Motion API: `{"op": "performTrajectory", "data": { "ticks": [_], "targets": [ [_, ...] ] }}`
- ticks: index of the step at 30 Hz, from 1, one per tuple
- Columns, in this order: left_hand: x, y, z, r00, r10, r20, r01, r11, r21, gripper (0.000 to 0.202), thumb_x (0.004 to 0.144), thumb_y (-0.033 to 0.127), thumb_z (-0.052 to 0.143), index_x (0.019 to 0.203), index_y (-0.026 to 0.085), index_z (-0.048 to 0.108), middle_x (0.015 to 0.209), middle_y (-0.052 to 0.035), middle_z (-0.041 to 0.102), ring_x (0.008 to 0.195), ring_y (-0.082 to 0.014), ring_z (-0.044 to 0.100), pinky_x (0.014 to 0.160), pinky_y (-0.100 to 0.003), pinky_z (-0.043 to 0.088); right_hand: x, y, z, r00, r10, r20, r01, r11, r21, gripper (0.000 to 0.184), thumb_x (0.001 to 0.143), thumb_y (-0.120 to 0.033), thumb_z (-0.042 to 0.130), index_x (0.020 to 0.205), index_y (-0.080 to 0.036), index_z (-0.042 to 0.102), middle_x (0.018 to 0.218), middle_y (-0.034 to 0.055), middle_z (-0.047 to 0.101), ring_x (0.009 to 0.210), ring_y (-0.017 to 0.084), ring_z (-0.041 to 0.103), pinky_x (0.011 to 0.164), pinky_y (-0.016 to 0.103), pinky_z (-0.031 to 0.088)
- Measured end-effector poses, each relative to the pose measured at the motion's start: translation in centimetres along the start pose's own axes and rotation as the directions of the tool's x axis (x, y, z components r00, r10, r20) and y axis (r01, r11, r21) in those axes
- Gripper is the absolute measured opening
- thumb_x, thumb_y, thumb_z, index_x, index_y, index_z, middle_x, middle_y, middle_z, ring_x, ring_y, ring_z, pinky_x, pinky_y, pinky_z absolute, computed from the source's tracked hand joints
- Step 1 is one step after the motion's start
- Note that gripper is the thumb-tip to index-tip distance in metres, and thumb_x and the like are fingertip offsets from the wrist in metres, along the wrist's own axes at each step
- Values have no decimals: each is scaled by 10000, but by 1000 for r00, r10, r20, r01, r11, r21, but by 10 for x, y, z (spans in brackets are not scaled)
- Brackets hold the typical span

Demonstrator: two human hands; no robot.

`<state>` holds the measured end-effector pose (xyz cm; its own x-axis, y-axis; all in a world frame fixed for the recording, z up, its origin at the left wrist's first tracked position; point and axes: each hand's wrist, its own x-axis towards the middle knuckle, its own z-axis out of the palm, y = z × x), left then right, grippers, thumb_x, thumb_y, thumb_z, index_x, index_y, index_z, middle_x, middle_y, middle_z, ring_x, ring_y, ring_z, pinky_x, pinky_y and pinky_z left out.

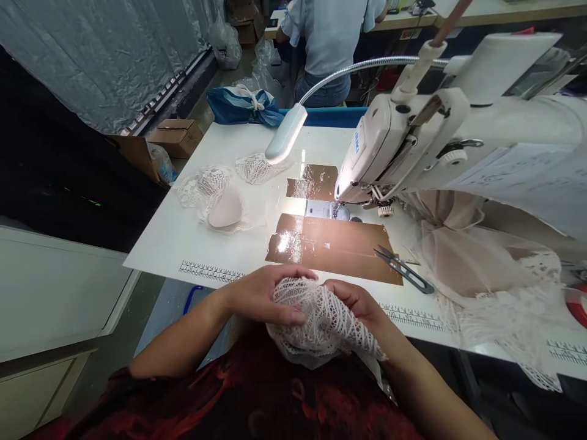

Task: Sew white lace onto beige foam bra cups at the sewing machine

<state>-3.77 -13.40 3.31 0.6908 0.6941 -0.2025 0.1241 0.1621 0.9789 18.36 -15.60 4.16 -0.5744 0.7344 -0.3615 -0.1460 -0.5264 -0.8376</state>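
A white lace piece (321,324) is bunched at the near edge of the white sewing table (192,238), over my lap. My left hand (266,294) curls over its left side, fingers closed on the lace. From the right, my right hand (355,302) grips the same piece, its fingers partly buried in the fabric. Beyond my hands lie brown tape strips (339,244) around the needle plate (328,211) of the white sewing machine (458,146).
Thread snips (403,269) lie right of the tape. More lace and a beige cup (224,211) sit at the left back. A gooseneck lamp (284,134) hangs over the table. Beige fabric and lace (481,269) pile at the right. A person in a light blue shirt (330,43) sits beyond.
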Motion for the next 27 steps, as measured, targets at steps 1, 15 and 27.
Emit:
{"op": "performTrajectory", "data": {
  "ticks": [1,15,27],
  "targets": [
    [0,-3,2,998,-40,40,42,998,-40,444,740,371,711,1111,148,610,917,-61,601,844,-189,566,755,-291,471,-1,1,1,996,-33,-82,34,999,12,318,609,-381,822,705,-190,587,623,-32,557,543,109,466,507,225,388],
    [-1,-9,14,986,31,-161,-70,967,-245,227,783,248,697,962,126,630,833,-32,611,769,-142,552,732,-248,437,8,7,-32,922,-338,-187,250,891,-380,439,885,-579,453,784,-213,674,798,46,621,747,192,556,686,296,427],
    [6,-8,-7,882,275,-384,-298,954,-2,691,643,465,805,1224,232,513,1380,-99,439,1180,-270,503,1009,-379,403,15,9,-18,868,-453,-203,351,849,-396,163,783,-311,686,724,-207,575,676,-36,547,603,100,487,561,220,395]
  ]
}}
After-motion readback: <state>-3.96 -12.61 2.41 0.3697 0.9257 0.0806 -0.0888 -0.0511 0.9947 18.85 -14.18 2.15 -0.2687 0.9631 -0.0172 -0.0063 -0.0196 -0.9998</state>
